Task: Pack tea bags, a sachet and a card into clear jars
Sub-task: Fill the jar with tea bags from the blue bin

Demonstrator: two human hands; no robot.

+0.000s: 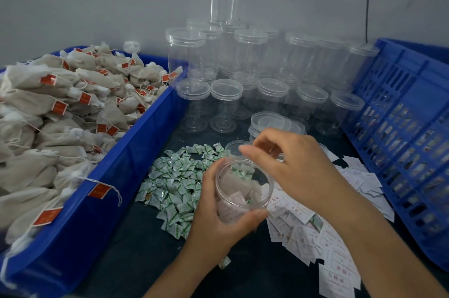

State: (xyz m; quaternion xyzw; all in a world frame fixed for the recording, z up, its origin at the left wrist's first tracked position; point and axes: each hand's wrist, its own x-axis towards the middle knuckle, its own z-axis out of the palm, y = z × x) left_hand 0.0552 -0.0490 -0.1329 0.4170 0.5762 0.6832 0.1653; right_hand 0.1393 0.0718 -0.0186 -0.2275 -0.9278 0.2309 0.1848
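Blue plastic tub (136, 142) of cloth tea bags (48, 103) sat left, lidded clear jars (226, 103) behind. I had left hand (213, 222) gripping open clear plastic jar (230, 210) beside green sachets (175, 181); right hand (296, 169) curled over its mouth, grasp unclear.

We record the tea bags (48, 108) as matt, beige, cloth-like mesh with red paper tags (48, 79), and their bin (116, 176) as smooth, slightly glossy blue plastic. We list the jars (226, 101) and lids (271, 121) as clear, glossy, smooth plastic; the sachets (175, 183) as crinkled white-and-green film with a faint sheen; the cards (340, 271) as thin matt white paper. We enter the slotted crate (401, 127) as blue moulded plastic, the table (136, 249) as dark and matt.
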